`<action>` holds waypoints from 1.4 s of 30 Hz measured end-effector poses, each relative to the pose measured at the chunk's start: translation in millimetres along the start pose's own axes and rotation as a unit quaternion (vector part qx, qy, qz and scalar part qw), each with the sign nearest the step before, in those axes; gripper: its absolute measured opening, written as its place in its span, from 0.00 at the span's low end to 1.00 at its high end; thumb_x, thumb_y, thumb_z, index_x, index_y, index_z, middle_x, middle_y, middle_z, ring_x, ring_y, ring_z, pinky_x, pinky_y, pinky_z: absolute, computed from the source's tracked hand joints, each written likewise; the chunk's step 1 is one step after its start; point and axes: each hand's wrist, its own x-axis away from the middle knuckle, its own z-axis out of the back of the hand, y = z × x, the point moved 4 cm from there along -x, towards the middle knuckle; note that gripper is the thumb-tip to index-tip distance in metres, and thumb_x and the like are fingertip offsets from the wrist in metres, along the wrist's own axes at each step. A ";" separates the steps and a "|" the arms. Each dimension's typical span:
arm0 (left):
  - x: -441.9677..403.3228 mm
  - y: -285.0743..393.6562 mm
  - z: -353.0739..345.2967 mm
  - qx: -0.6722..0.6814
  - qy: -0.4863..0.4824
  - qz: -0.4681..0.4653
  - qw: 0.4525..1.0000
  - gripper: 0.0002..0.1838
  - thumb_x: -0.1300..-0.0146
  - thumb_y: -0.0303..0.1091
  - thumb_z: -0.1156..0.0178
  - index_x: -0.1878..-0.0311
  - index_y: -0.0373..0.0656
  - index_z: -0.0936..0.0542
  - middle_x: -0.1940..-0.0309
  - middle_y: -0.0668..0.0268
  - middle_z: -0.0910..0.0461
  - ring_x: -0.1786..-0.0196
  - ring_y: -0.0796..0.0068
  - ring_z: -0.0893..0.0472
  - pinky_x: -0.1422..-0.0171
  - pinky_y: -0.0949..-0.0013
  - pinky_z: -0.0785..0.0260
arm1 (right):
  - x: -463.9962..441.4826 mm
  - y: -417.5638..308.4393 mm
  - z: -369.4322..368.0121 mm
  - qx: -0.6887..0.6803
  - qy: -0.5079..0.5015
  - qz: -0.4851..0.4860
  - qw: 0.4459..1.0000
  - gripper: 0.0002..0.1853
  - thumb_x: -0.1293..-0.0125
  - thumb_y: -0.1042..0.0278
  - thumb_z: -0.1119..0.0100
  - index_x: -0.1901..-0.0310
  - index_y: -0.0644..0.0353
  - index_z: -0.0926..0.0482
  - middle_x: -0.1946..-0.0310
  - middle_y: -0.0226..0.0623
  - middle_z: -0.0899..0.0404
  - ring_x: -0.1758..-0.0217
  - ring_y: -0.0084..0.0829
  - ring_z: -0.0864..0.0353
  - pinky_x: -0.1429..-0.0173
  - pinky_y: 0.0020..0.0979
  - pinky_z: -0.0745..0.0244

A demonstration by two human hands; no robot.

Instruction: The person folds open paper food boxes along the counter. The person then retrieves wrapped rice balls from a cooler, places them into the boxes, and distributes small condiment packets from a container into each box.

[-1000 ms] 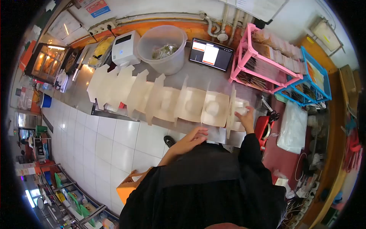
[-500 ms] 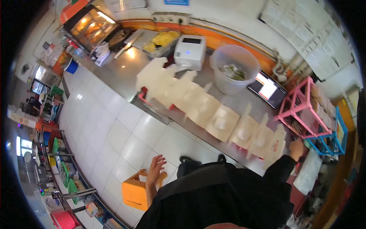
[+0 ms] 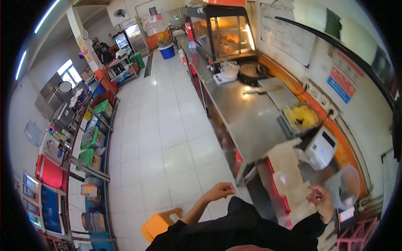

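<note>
My left hand hangs over the floor in front of my body, fingers curled in, with nothing visible in it. My right hand is above the counter, fingers bent and apart, holding nothing that I can see. Beneath and beside it runs a row of opened cream paper food boxes with red outer sides. The translucent plastic bucket stands just to the right of that hand. A white label printer sits beyond the boxes.
Along the steel counter are a tray of yellow food, a black pan, a scale and a lit display warmer. An orange stool stands at my left. Shelves with green-lidded tubs line the left side.
My view has swung left and up along the counter. My right hand has left the far end of the box row, by the pink rack. My left hand's fingers have curled in.
</note>
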 end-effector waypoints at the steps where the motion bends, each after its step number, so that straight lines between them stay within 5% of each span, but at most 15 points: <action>1: -14.6 17.7 15.9 0.010 -0.012 -0.005 1.000 0.09 0.39 0.38 0.42 0.71 0.45 0.25 0.80 0.78 0.31 0.77 0.89 0.35 0.76 0.80 0.42 | -24.6 -5.7 -16.5 0.000 0.004 0.011 1.000 0.14 0.48 0.82 0.43 0.58 0.64 0.23 0.76 0.35 0.20 0.74 0.18 0.24 0.69 0.20 0.31; 4: -67.2 29.1 90.2 -0.046 -0.016 0.006 0.999 0.15 0.37 0.43 0.44 0.77 0.46 0.30 0.84 0.80 0.37 0.79 0.90 0.40 0.79 0.80 0.48 | -105.6 -26.4 -83.6 0.008 -0.126 -0.022 0.992 0.02 0.45 0.75 0.40 0.71 0.63 0.20 0.82 0.30 0.24 0.78 0.15 0.27 0.75 0.18 0.35; 7: -123.0 28.0 184.1 -0.048 0.028 0.017 0.998 0.19 0.35 0.46 0.48 0.79 0.47 0.32 0.84 0.80 0.41 0.81 0.90 0.43 0.80 0.79 0.52 | -213.0 -47.8 -161.5 -0.083 -0.315 -0.039 0.945 0.12 0.40 0.62 0.42 0.72 0.63 0.19 0.86 0.25 0.30 0.82 0.15 0.33 0.77 0.19 0.38; 9: -149.7 37.2 247.7 -0.028 0.058 0.045 0.997 0.21 0.34 0.48 0.51 0.81 0.47 0.34 0.85 0.80 0.42 0.81 0.89 0.44 0.80 0.78 0.52 | -298.0 -60.9 -225.4 -0.068 -0.310 0.043 0.947 0.15 0.37 0.59 0.47 0.69 0.62 0.19 0.86 0.25 0.32 0.81 0.16 0.34 0.77 0.21 0.39; 14: -183.3 56.7 383.5 -0.070 0.043 0.049 0.995 0.20 0.33 0.46 0.56 0.78 0.46 0.33 0.85 0.78 0.43 0.81 0.87 0.44 0.78 0.78 0.50 | -428.9 -108.3 -349.9 -0.002 -0.234 0.054 0.971 0.15 0.39 0.60 0.46 0.56 0.62 0.23 0.78 0.32 0.26 0.76 0.22 0.28 0.71 0.25 0.34; 16: -199.3 43.4 432.0 -0.081 0.034 0.031 0.996 0.18 0.33 0.45 0.56 0.76 0.45 0.31 0.85 0.78 0.42 0.81 0.87 0.44 0.78 0.78 0.49 | -463.7 -95.9 -381.0 0.198 -0.284 0.065 0.936 0.24 0.43 0.55 0.43 0.48 0.60 0.27 0.63 0.41 0.23 0.60 0.32 0.23 0.57 0.33 0.28; 18: -213.3 17.5 478.3 -0.098 0.055 0.123 0.986 0.15 0.34 0.43 0.57 0.67 0.42 0.27 0.82 0.73 0.33 0.79 0.80 0.34 0.74 0.74 0.40 | -495.5 -78.4 -408.6 0.346 -0.264 0.090 0.896 0.28 0.45 0.54 0.41 0.45 0.59 0.31 0.59 0.44 0.25 0.58 0.39 0.25 0.55 0.37 0.29; 19: -230.1 -17.5 503.5 -0.231 0.109 0.022 0.967 0.14 0.39 0.40 0.51 0.56 0.40 0.28 0.71 0.60 0.24 0.67 0.70 0.25 0.62 0.67 0.33 | -508.9 -70.8 -421.9 0.481 -0.244 0.112 0.835 0.32 0.47 0.53 0.40 0.42 0.58 0.34 0.55 0.47 0.27 0.56 0.46 0.26 0.52 0.40 0.30; 20: -234.2 -9.1 515.3 -0.271 0.044 0.128 0.953 0.16 0.39 0.40 0.52 0.53 0.38 0.30 0.62 0.50 0.23 0.58 0.55 0.23 0.52 0.58 0.32 | -519.8 -64.2 -435.6 0.484 -0.232 0.107 0.837 0.32 0.47 0.53 0.40 0.42 0.58 0.34 0.55 0.47 0.27 0.56 0.46 0.26 0.52 0.40 0.30; 21: -263.6 -91.2 542.3 -0.310 0.010 0.148 0.939 0.20 0.41 0.41 0.48 0.49 0.39 0.33 0.61 0.47 0.23 0.57 0.52 0.23 0.50 0.59 0.32 | -533.9 -59.7 -447.8 0.487 -0.188 0.104 0.847 0.36 0.48 0.52 0.39 0.40 0.60 0.39 0.52 0.50 0.30 0.52 0.49 0.28 0.49 0.43 0.31; 22: -267.2 -85.5 554.3 -0.359 -0.028 0.114 0.926 0.23 0.43 0.42 0.47 0.46 0.42 0.35 0.63 0.46 0.23 0.59 0.49 0.23 0.52 0.57 0.32 | -551.1 -63.9 -456.7 0.489 -0.145 0.098 0.855 0.40 0.49 0.52 0.38 0.38 0.63 0.44 0.48 0.53 0.33 0.49 0.52 0.31 0.46 0.45 0.33; 26: -288.7 -63.5 608.7 -0.413 -0.144 0.134 0.889 0.23 0.44 0.45 0.45 0.50 0.41 0.31 0.64 0.48 0.22 0.60 0.55 0.22 0.54 0.59 0.31 | -604.6 -76.7 -496.8 0.473 -0.147 -0.115 0.861 0.47 0.52 0.47 0.36 0.38 0.66 0.48 0.48 0.59 0.34 0.43 0.50 0.34 0.45 0.46 0.34; 28: -314.0 -53.6 646.0 -0.400 -0.173 0.136 0.890 0.23 0.44 0.45 0.45 0.50 0.41 0.31 0.64 0.48 0.22 0.60 0.55 0.22 0.54 0.60 0.31 | -628.5 -85.1 -497.8 0.360 -0.116 -0.216 0.900 0.47 0.53 0.49 0.37 0.41 0.75 0.47 0.58 0.51 0.25 0.55 0.51 0.25 0.49 0.44 0.31; 31: -350.1 -39.3 695.8 -0.399 -0.211 0.133 0.883 0.22 0.44 0.45 0.45 0.51 0.41 0.30 0.64 0.48 0.22 0.60 0.56 0.22 0.54 0.60 0.31 | -657.3 -81.4 -509.7 0.363 -0.035 -0.308 0.878 0.43 0.54 0.47 0.36 0.45 0.74 0.42 0.63 0.49 0.22 0.57 0.49 0.23 0.51 0.43 0.30; 42: -418.4 -6.5 770.7 -0.397 -0.337 0.090 0.849 0.22 0.44 0.46 0.45 0.52 0.40 0.29 0.64 0.50 0.21 0.61 0.58 0.22 0.55 0.61 0.31 | -682.5 -105.4 -545.6 0.355 0.024 -0.260 0.898 0.32 0.54 0.45 0.38 0.53 0.61 0.30 0.63 0.52 0.23 0.55 0.51 0.25 0.50 0.45 0.31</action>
